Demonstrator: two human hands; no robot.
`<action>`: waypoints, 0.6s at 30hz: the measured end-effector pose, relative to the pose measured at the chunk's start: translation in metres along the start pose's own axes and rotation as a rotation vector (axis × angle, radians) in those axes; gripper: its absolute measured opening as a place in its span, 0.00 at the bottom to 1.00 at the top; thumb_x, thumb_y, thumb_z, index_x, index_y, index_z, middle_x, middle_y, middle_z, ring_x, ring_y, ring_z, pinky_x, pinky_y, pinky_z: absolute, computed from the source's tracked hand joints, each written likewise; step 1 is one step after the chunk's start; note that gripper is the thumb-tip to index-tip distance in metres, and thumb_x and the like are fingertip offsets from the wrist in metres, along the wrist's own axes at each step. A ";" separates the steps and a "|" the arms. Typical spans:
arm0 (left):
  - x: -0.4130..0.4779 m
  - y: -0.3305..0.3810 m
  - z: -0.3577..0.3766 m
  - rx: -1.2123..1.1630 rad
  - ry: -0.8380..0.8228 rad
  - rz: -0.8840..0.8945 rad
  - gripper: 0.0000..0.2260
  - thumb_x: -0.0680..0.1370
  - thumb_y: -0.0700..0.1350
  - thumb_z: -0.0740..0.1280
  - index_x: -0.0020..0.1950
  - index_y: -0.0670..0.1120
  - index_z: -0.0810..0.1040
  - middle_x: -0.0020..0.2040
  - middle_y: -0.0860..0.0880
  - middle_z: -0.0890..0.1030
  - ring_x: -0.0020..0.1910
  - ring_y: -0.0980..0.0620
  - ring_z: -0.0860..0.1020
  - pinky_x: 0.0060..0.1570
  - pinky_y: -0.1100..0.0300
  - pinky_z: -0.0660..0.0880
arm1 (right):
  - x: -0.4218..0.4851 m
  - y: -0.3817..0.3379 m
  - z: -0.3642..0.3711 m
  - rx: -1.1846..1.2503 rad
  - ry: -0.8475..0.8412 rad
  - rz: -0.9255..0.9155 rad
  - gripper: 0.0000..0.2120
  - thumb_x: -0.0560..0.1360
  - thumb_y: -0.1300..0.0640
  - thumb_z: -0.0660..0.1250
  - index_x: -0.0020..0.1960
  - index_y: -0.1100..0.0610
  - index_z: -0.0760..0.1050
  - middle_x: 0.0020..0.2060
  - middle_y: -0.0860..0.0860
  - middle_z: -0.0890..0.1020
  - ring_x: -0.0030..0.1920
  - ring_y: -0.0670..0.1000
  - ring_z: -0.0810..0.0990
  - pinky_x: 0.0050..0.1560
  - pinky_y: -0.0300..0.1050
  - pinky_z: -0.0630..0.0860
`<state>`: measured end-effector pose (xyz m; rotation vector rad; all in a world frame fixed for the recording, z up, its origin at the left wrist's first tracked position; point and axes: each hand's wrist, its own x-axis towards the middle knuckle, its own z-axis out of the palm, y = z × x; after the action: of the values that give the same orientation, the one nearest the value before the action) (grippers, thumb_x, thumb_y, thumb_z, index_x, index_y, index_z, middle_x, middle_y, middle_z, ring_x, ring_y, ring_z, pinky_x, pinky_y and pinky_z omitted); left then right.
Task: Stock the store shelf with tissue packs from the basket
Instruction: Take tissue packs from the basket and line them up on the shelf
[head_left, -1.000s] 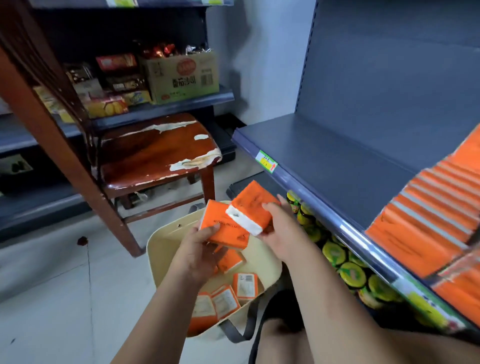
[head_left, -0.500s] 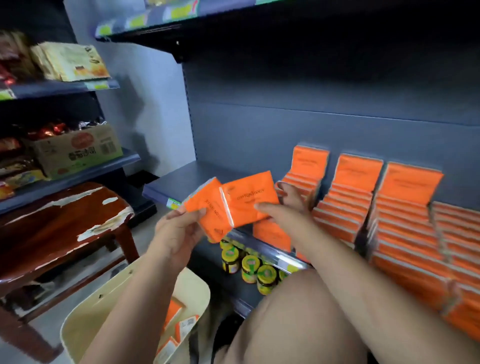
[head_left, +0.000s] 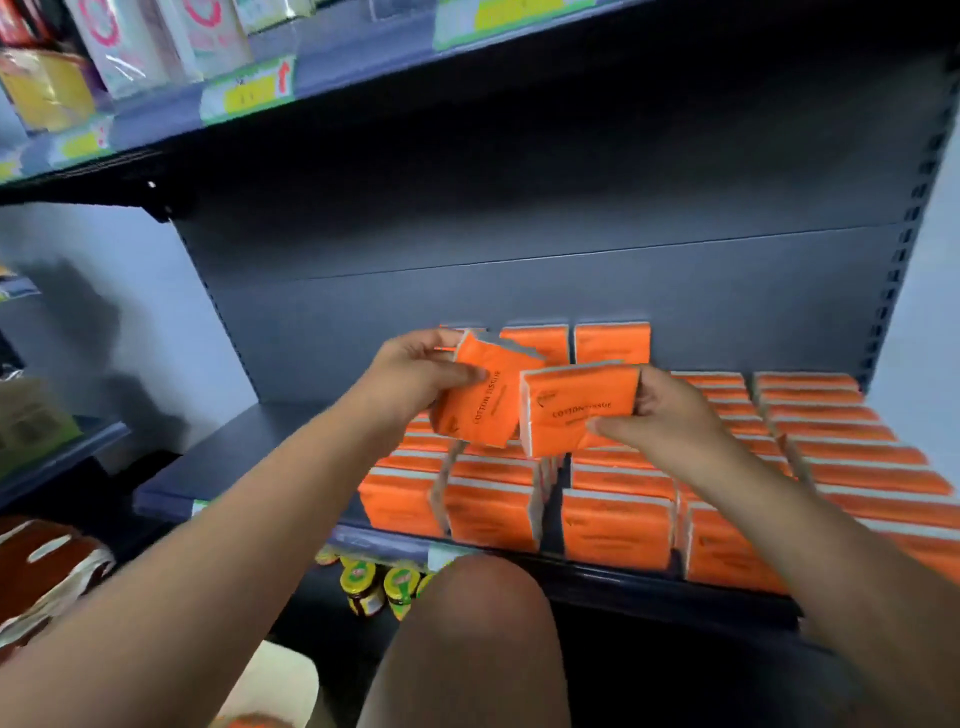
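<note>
Two orange tissue packs held over the half-stocked shelf.
The left hand (head_left: 415, 379) grips the first tissue pack (head_left: 480, 402), tilted, with the thumb across its face. The right hand (head_left: 670, 415) pinches the second tissue pack (head_left: 576, 410) by its right end, at 3 o'clock of the first, edges overlapping. Both hang above the stocked rows (head_left: 613, 525) standing on the shelf (head_left: 249, 452). The basket (head_left: 275, 686) shows as a pale rim at 7 o'clock, beside a knee (head_left: 467, 623). Jars (head_left: 363, 582) stand one level below.
</note>
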<state>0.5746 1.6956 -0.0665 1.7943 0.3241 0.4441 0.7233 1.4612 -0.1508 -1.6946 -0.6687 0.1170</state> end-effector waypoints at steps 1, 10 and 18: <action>0.010 0.007 0.012 0.044 -0.016 0.011 0.12 0.73 0.33 0.74 0.56 0.40 0.83 0.48 0.40 0.87 0.43 0.44 0.84 0.42 0.57 0.77 | 0.003 0.003 -0.008 -0.013 0.033 0.008 0.20 0.65 0.66 0.82 0.51 0.52 0.81 0.46 0.48 0.88 0.48 0.50 0.87 0.58 0.61 0.82; 0.076 0.037 0.119 0.298 -0.132 0.125 0.13 0.74 0.29 0.73 0.55 0.41 0.83 0.41 0.48 0.83 0.31 0.61 0.81 0.32 0.66 0.78 | 0.010 0.010 -0.100 -0.326 0.190 0.023 0.12 0.64 0.52 0.82 0.44 0.49 0.82 0.39 0.45 0.86 0.43 0.48 0.85 0.47 0.44 0.79; 0.136 0.047 0.202 0.688 -0.202 0.378 0.14 0.74 0.36 0.76 0.59 0.42 0.83 0.50 0.45 0.83 0.44 0.50 0.80 0.37 0.61 0.76 | 0.012 0.027 -0.190 -0.583 0.346 0.020 0.10 0.70 0.56 0.78 0.45 0.44 0.79 0.40 0.45 0.82 0.44 0.49 0.80 0.46 0.41 0.69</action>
<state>0.7875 1.5695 -0.0500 2.5707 -0.0216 0.4379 0.8250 1.2997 -0.1254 -2.2079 -0.4441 -0.3866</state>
